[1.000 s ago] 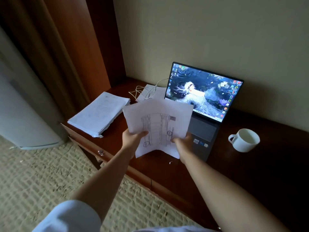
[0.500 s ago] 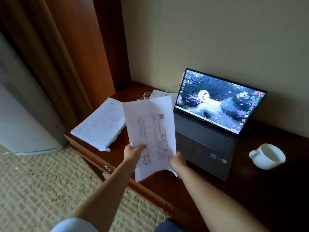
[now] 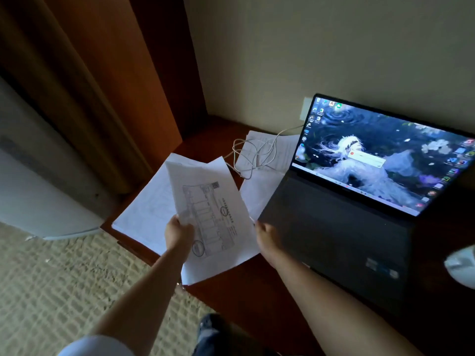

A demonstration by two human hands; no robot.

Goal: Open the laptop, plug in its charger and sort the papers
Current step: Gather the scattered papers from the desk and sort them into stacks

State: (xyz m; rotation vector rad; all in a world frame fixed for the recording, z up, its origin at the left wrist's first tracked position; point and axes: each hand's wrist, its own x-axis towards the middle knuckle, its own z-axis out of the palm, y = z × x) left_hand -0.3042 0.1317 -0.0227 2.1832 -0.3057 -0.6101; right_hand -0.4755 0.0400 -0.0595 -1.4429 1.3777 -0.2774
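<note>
The dark laptop point(image 3: 341, 227) stands open on the wooden desk point(image 3: 246, 283), its screen lit. A white charger cable point(image 3: 253, 156) lies coiled left of the screen and runs up to a wall socket point(image 3: 305, 109). My left hand point(image 3: 178, 233) grips a printed sheet point(image 3: 218, 209) at its left edge, held above the desk. My right hand point(image 3: 266, 237) pinches the lower corner of a second white sheet point(image 3: 257, 194) that fans out to the right behind the first. A paper stack point(image 3: 146, 209) lies on the desk's left end, partly under the held sheets.
More papers point(image 3: 280, 147) lie under the cable by the wall. A white mug point(image 3: 462, 265) sits at the right edge of view. A white appliance point(image 3: 38, 191) stands on the carpet left of the desk, beside wooden panels.
The held sheets have swung left, over the paper stack. My hands have drawn apart, and a second sheet now splays out to the right. The view has shifted closer and leftward.
</note>
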